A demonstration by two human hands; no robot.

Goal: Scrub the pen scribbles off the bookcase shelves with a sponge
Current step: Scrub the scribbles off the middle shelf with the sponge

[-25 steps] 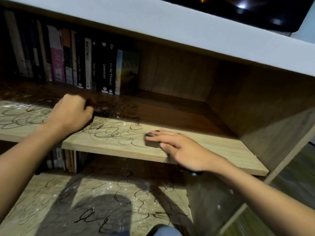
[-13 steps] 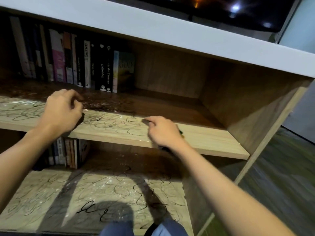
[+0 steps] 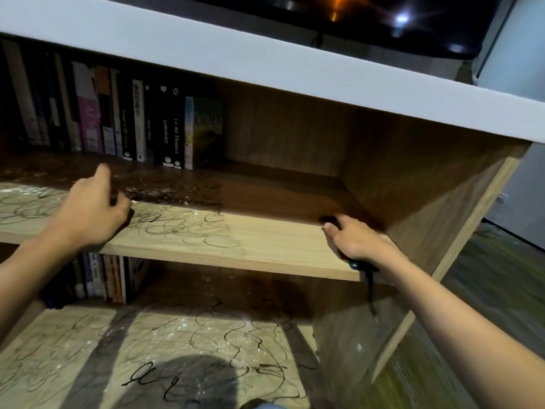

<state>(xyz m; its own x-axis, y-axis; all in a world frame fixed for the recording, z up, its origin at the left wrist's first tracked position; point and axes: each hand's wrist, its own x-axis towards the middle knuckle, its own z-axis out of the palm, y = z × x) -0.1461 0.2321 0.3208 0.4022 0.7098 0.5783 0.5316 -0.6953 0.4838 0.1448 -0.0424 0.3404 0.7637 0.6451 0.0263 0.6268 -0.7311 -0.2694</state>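
Now the right hand [image 3: 355, 240] presses a dark sponge [image 3: 327, 219] on the middle shelf [image 3: 265, 243] at three o'clock; the left hand [image 3: 94, 211], loosely curled, rests on scribbles [image 3: 188, 228] at nine o'clock.

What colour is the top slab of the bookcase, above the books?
The top slab is plain white or pale grey, unlike the wood-grain shelves; the head view shows it.
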